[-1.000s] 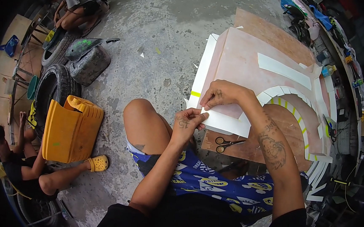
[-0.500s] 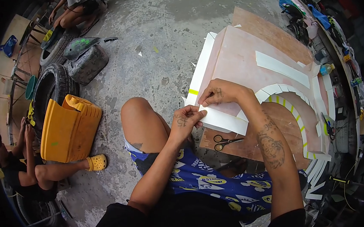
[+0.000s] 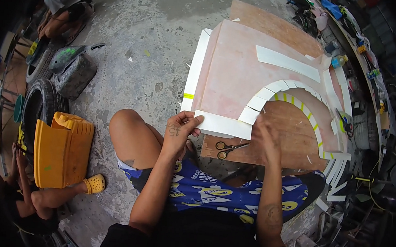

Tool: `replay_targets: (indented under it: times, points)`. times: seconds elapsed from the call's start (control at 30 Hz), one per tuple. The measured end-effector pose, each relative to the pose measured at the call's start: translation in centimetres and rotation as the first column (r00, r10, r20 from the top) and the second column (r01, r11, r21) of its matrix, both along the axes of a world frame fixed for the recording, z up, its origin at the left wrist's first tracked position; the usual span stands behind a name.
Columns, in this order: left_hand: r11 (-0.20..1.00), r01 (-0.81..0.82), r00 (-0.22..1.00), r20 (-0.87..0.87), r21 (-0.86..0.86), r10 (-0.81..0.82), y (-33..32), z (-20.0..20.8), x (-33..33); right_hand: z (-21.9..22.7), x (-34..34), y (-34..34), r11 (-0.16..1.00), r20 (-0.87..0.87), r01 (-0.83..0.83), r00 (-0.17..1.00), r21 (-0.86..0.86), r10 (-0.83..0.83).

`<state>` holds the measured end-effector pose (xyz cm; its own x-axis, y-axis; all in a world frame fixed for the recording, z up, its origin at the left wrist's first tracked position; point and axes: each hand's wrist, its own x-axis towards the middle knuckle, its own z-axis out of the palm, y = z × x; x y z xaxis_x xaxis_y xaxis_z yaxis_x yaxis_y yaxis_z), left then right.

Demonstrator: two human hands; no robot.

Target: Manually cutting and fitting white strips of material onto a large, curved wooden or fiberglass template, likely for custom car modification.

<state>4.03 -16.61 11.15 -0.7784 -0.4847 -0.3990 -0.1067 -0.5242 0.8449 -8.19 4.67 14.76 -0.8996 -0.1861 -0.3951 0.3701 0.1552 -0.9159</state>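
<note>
With thumb on top and fingers beneath, my left hand (image 3: pixel 178 129) pinches the left end of a white card strip (image 3: pixel 223 125). That strip lies along the near edge of a pale pink curved panel (image 3: pixel 232 61), shaped like a car fender with a wheel arch. My right hand (image 3: pixel 268 136) is just right of the strip's other end, its fingers smeared by motion. White card pieces (image 3: pixel 281 86) line the arch, and yellow tape marks its inner rim. Black-handled scissors (image 3: pixel 223 149) lie on the brown board (image 3: pixel 293 144) below the strip.
Cut white strips (image 3: pixel 334 176) lie right of the board. A cluttered bench (image 3: pixel 361 47) runs along the right side. Leftward are a yellow plastic container (image 3: pixel 63 151), a tyre (image 3: pixel 48 97) and a grey, worn block-like piece (image 3: pixel 75 73). Two other people crouch or sit at the left.
My right hand has left the strip's left corner and moved right and down. My left hand still pinches the strip. The whole view has shifted, so the scene sits further left.
</note>
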Motion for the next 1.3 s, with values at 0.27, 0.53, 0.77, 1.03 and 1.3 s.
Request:
replay_targets:
  times: [0.27, 0.53, 0.77, 1.03, 1.3]
  points:
    - [1.0, -0.006, 1.0, 0.003, -0.018, 0.006, -0.1, -0.6, 0.0, -3.7, -1.7, -1.7, 0.978, 0.275, -0.037, 0.957, -0.204, 0.093]
    - [1.0, 0.004, 1.0, 0.017, -0.025, -0.004, -0.2, -0.5, 0.1, -4.5, -2.3, -1.1, 0.952, 0.315, -0.048, 0.938, -0.303, 0.147]
    - [0.999, 0.013, 1.0, 0.022, -0.035, -0.012, -0.1, -0.2, 0.0, -4.3, -2.7, -1.1, 0.954, 0.351, -0.11, 0.913, -0.28, 0.208]
    - [0.999, 0.016, 1.0, 0.023, -0.04, -0.015, -0.2, -0.4, 0.1, -4.5, -2.8, -1.5, 0.963, 0.308, -0.08, 0.938, -0.259, 0.16]
    - [0.991, 0.058, 0.994, 0.094, -0.12, -0.047, -0.5, -0.1, 0.2, -4.5, -2.2, -1.8, 0.959, 0.276, -0.056, 0.952, -0.277, 0.135]
